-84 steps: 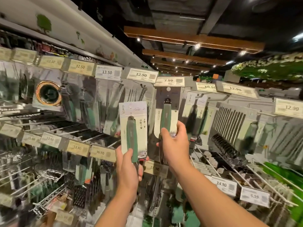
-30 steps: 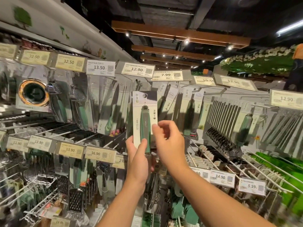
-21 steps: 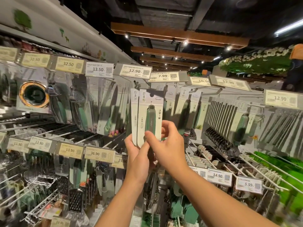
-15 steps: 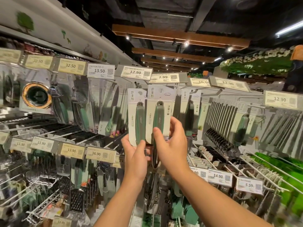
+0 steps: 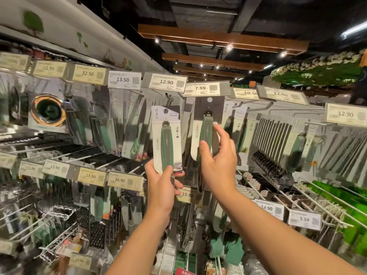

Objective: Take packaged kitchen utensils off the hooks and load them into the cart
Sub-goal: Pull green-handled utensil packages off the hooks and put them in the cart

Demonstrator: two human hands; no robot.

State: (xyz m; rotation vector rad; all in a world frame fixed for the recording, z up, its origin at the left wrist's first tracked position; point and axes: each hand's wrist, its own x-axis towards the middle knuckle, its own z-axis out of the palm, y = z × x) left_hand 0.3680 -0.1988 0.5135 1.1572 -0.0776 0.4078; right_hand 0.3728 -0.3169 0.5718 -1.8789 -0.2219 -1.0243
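I face a wall of hooks hung with packaged kitchen utensils. My left hand [image 5: 164,183] grips the bottom of a white card pack holding a green-handled utensil [image 5: 167,139] and keeps it upright in front of the rack. My right hand [image 5: 218,161] is closed around the green handle of a second packaged utensil [image 5: 206,130] on a grey card, just under the 7.99 price tag [image 5: 205,88]. I cannot tell whether that card hangs on a hook. No cart is in view.
Rows of wire hooks [image 5: 325,197] stick out towards me at the lower right and left. More packaged tools hang behind, such as peelers [image 5: 79,126], graters [image 5: 97,235] and green spatulas [image 5: 228,251]. Price tags line each row.
The two packs were side by side in front of me. My right hand has carried its pack right and up, under the 7.99 tag. The left pack stayed roughly in place.
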